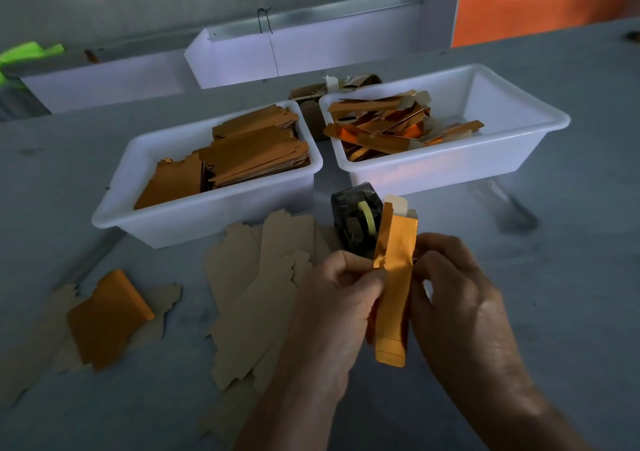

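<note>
while both hands hover above the table (571,242) | left grip (341,289), right grip (450,289) pinching orange carton (394,287) upright

no readable text, label, brand or number anywhere: none on the orange carton (394,287), the white bins (207,208), or the tape dispenser (356,222).

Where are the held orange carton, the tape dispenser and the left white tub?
orange carton (396,298), head view, middle of its front panel.
tape dispenser (349,215), head view, its dark body.
left white tub (214,220), head view, its front wall.
</note>
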Motion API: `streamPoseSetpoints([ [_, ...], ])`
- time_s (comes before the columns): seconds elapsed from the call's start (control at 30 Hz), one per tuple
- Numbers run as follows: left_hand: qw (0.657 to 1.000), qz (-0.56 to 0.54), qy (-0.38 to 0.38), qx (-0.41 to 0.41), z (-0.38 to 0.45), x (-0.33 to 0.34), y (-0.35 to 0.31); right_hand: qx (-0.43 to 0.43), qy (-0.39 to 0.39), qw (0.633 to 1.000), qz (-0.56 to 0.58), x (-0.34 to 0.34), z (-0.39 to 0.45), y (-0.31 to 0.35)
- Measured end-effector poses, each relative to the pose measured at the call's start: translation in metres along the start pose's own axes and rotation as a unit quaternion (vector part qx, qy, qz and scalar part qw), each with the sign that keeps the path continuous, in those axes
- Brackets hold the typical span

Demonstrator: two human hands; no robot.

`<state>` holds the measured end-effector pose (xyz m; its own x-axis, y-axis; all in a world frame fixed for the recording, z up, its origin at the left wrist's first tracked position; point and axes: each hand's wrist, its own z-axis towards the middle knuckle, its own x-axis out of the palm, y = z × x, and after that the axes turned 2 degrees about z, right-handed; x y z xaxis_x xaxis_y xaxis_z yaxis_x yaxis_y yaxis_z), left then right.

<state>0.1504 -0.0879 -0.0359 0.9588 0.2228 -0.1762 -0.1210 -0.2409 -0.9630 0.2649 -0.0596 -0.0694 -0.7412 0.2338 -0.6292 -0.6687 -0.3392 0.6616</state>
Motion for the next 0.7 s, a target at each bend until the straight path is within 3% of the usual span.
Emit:
streamPoseSetpoints([
  [0.1,1.000,0.016,-0.006,0.000,0.000,0.001,-0.001,0.002,0.026,1.000,-0.014,-0.003,0.001,-0.003],
  [0.23,1.000,-0.013,0.003,-0.021,-0.001,0.000,-0.002,0.085,0.018,0.991,0.102,-0.021,0.000,-0.010],
  [0.33,0.999,-0.025,0.004,-0.020,-0.004,-0.003,0.000,0.170,0.070,0.937,0.297,-0.042,0.004,-0.003],
  [0.4,1.000,-0.025,0.010,-0.015,-0.008,-0.005,-0.001,0.151,0.148,0.903,0.375,-0.054,0.004,0.009],
  [0.5,0.999,-0.039,0.022,-0.026,-0.011,-0.006,-0.001,0.088,0.213,0.907,0.351,-0.054,0.004,0.018],
  [0.7,0.992,-0.097,0.035,-0.074,-0.013,-0.010,-0.004,0.044,0.219,0.935,0.274,-0.044,0.006,0.013],
])
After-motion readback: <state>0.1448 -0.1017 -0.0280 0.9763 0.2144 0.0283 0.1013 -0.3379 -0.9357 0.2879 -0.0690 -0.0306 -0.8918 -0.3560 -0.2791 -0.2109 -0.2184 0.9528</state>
